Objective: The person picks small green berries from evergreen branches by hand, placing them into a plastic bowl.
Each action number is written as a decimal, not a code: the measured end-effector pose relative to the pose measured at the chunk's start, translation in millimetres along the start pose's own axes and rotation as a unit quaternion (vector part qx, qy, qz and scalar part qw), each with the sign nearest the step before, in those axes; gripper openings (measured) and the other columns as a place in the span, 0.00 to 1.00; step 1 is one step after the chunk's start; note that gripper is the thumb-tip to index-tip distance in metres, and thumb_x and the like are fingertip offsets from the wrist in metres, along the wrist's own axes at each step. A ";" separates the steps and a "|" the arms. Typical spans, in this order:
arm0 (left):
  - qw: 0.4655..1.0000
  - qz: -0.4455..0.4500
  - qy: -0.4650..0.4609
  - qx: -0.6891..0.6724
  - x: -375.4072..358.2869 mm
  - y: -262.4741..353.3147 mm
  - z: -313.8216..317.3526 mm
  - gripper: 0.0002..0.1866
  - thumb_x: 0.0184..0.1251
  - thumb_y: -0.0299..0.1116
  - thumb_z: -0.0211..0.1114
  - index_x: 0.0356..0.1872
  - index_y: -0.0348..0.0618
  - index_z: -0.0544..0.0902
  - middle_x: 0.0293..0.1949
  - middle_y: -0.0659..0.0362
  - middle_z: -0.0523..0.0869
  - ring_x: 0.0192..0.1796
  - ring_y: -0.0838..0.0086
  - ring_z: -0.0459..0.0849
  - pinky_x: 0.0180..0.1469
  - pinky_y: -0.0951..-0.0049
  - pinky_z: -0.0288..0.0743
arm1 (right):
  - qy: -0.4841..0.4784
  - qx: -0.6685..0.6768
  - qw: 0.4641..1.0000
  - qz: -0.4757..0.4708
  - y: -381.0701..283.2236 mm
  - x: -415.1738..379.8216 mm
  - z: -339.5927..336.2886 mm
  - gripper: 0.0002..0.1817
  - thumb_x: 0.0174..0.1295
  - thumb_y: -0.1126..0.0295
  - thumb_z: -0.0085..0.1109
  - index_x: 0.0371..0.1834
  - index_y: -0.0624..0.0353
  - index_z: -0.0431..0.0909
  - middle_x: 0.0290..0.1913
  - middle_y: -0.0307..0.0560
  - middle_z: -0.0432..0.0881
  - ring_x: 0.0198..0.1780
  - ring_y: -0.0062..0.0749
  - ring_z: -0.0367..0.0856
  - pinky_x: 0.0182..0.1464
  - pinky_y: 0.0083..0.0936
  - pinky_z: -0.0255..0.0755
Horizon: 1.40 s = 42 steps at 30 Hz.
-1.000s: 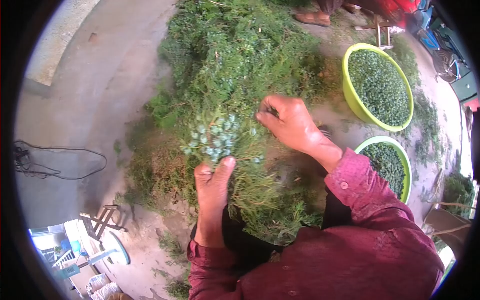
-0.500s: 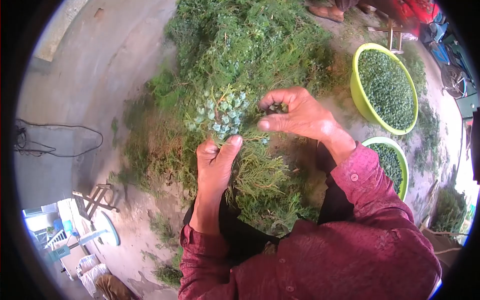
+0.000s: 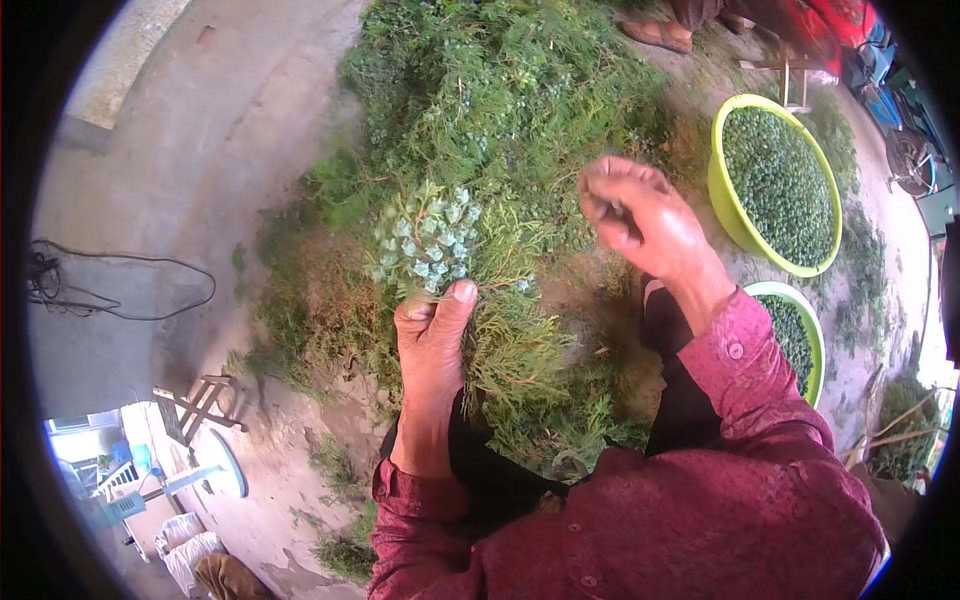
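Observation:
My left hand (image 3: 432,335) pinches a leafy cypress branch (image 3: 515,350) between thumb and fingers. A cluster of pale blue-green cones (image 3: 430,240) stands up above the thumb, and flat green sprays hang to the right of the wrist. To the right and apart from the branch, my right hand (image 3: 640,215) is raised with its fingers curled inward. Motion blurs its fingertips; a little of what looks like picked cones shows in the curl. Beyond both hands lies a large heap of cut cypress branches (image 3: 500,90), many bearing cones.
On the right stand a yellow-green basin (image 3: 722,185) full of green cones and a second, paler green basin (image 3: 818,350) with more. Another person's shoe (image 3: 657,36) shows at the top. Wooden stools stand left (image 3: 200,405) and upper right (image 3: 790,75). A black cable (image 3: 150,260) lies left.
My right hand has pulled away from the cone cluster, moving right and slightly up, its fingers curling more. My left hand keeps its hold on the branch.

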<state>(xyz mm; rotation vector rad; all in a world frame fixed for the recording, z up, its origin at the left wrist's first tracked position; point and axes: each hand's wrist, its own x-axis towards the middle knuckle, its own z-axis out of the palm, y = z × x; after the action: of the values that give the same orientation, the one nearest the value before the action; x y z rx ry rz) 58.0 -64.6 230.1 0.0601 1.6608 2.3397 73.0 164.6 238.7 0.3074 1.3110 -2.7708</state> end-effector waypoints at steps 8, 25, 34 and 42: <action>1.000 0.002 0.019 0.007 1.2 -1.6 -0.8 0.09 0.58 0.27 0.63 0.19 0.46 0.76 0.23 0.72 0.75 0.26 0.89 0.67 0.30 0.86 0.61 | -0.084 -0.219 0.963 0.132 11.8 -9.4 15.0 0.11 0.52 0.64 0.63 0.33 0.59 0.76 0.17 0.32 0.70 0.17 0.14 0.64 0.17 0.11 0.55; 0.992 -0.010 -0.084 0.095 -5.3 -11.2 3.9 0.09 0.58 0.24 0.61 0.20 0.46 0.75 0.24 0.70 0.76 0.26 0.88 0.68 0.32 0.86 0.63 | -0.008 -0.436 0.899 0.051 35.8 -25.8 22.5 0.09 0.46 0.69 0.56 0.27 0.64 0.75 0.19 0.49 0.75 0.24 0.30 0.75 0.28 0.28 0.69; 0.996 -0.020 0.057 0.070 -13.7 5.9 15.7 0.08 0.55 0.33 0.66 0.28 0.44 0.76 0.30 0.61 0.80 0.30 0.77 0.77 0.33 0.74 0.72 | 0.262 -0.127 0.952 -0.098 4.1 -181.9 -58.5 0.08 0.53 0.73 0.51 0.36 0.57 0.77 0.30 0.43 0.77 0.20 0.27 0.72 0.21 0.20 0.67; 0.987 -0.031 -0.140 -0.065 -10.8 -24.0 0.8 0.12 0.61 0.33 0.60 0.42 0.40 0.73 0.44 0.59 0.77 0.47 0.73 0.75 0.49 0.63 0.70 | 0.688 0.194 0.680 -0.164 83.3 -469.4 -213.8 0.05 0.57 0.74 0.51 0.35 0.61 0.70 0.28 0.45 0.70 0.29 0.27 0.73 0.19 0.14 0.67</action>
<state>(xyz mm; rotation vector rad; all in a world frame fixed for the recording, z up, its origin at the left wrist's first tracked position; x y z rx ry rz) 73.2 -59.1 209.4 0.2931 1.3558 2.2637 576.6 262.3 139.7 2.8036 0.6863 -2.8401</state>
